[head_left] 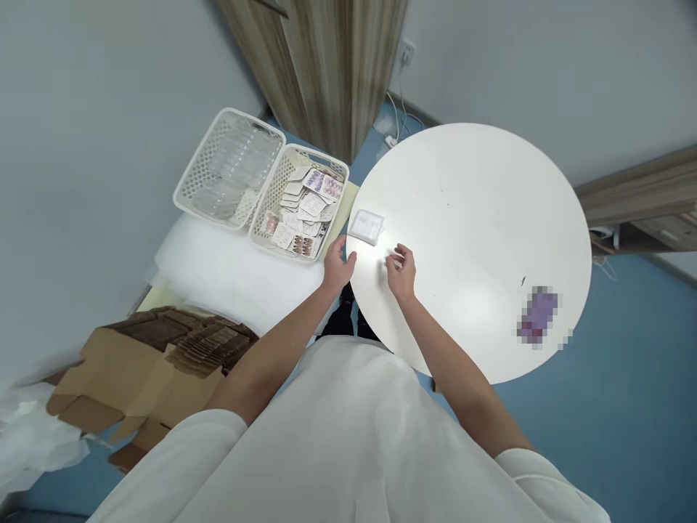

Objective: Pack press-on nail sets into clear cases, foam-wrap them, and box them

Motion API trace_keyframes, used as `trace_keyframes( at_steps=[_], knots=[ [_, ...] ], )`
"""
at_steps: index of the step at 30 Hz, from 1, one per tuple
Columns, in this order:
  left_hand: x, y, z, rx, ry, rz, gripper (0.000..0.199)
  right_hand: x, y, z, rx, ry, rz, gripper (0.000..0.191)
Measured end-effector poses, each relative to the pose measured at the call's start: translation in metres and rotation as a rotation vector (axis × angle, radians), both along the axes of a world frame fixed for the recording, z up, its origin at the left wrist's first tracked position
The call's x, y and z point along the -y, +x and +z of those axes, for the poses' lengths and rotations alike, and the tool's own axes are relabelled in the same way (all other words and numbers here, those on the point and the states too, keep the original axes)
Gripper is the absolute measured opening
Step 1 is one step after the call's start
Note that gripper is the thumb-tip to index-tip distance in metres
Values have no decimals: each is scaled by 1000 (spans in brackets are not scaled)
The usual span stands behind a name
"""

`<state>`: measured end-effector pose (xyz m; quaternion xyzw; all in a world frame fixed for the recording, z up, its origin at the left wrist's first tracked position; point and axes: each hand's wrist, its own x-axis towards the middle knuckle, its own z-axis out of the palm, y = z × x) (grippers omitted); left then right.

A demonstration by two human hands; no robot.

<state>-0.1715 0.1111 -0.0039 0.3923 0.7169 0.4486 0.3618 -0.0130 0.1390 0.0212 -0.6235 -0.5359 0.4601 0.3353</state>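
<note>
White and round, the tabletop (479, 211) bore a flat, whitish square packet (367, 226) by its left edge, probably for easy reach; nearby I saw the half-spread left hand (338, 269) and loosely curled right hand (402, 276), both seemingly empty.

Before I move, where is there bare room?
The round table has bare room between the right hand and the blurred purple item, and toward the far edge. Crowded: the basket heaped with cards, and the left edge, with the white pack near the left hand.
</note>
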Motion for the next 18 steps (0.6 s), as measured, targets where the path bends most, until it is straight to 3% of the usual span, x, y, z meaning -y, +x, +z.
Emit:
trace_keyframes(
  at_steps=[4,8,13,18],
  knots=[
    [43,10,17,-19,-26,9,40,28,23,10,7,-10,36,38],
    [93,20,31,-51,-52,47,32,57,30,8,-27,-40,143,35],
    [150,21,56,-124,-151,53,27,89,15,-4,-104,-129,384,31],
    [201,-3,78,-261,-128,83,26,111,-11,-6,-63,-157,713,29]
  ],
)
